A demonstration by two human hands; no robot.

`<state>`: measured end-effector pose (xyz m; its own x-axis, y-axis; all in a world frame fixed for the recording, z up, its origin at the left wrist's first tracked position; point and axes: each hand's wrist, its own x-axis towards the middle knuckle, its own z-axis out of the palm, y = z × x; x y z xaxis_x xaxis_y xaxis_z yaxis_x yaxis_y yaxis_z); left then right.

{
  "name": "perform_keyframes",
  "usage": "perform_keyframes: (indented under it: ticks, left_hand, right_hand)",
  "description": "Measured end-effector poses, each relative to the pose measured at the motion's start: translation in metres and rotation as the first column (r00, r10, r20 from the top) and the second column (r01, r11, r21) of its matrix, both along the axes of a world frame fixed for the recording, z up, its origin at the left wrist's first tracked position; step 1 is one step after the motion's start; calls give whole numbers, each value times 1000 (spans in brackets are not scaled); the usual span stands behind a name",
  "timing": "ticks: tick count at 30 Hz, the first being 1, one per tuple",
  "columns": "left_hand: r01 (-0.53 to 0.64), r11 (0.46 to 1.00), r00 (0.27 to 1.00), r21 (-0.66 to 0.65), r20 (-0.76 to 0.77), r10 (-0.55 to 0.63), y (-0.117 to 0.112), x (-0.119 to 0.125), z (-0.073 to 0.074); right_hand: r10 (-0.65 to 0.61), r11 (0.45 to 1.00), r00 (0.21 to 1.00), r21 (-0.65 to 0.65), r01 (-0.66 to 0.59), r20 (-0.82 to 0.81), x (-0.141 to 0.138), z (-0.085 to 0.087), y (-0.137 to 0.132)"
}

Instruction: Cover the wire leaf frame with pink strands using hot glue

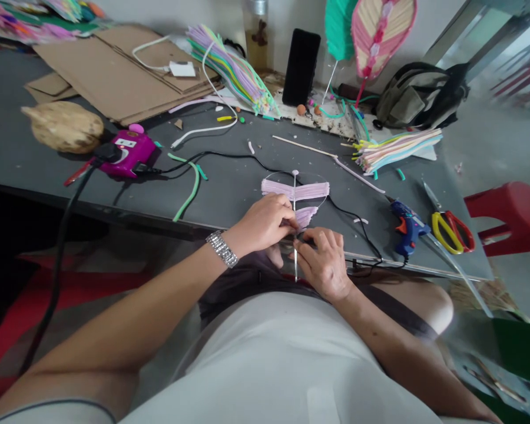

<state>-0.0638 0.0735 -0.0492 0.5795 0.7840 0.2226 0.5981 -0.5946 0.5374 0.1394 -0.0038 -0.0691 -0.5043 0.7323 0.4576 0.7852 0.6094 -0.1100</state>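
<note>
A half-made leaf of pink pipe cleaners (297, 190) wound across a thin wire hoop and a white centre stick (295, 194) lies at the near edge of the grey table (35, 153). My left hand (265, 224), a metal watch on its wrist, is closed in a pinch on a pink pipe cleaner beside the stick. My right hand (324, 262) is closed too, fingers pressed on the lower part of the stick and the pink strands. The two hands touch at the fingertips.
A blue glue gun (407, 227) and yellow-red scissors (450, 227) lie to the right, bundles of coloured pipe cleaners (397, 150) behind. A magenta device (128, 152) with a black cable, cardboard (115, 70), a black phone (301, 66), a backpack (417, 94) and finished leaves (380, 29) stand farther back. A red stool (512, 212) is at the right.
</note>
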Motion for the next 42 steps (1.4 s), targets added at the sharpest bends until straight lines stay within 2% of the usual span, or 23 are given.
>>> perform_keyframes:
  ticks: [4,8,12,20,26,33,42]
  left_hand:
    - [32,999,999,-16,-11,-32,5,-1,1]
    - [68,996,998,53,-15,-67,4,-5,-2]
    - [49,993,999,106,-2,-50,3,-8,-4]
    - [45,996,998,73,40,-48,4,-8,-8]
    - [46,998,999,48,22,-47,3,-9,-6]
    - [64,997,997,47,30,-65,5,-7,-5]
    - [66,997,998,37,23,-67,5,-8,-6]
  right_hand:
    - [9,1000,1000,11,-9,-20,-1,1,0]
    - [5,1000,1000,25,-4,-30,-2,0,-1]
    - [-12,998,1000,64,13,-14,-2,-1,-2]
    - [59,991,998,123,-61,20,1,-7,-3]
    - [51,991,998,122,-55,38,2,-9,-2]
    - [-15,985,1000,169,12,18,2,-16,-5]
    - [57,987,998,150,-62,38,4,-12,-3]
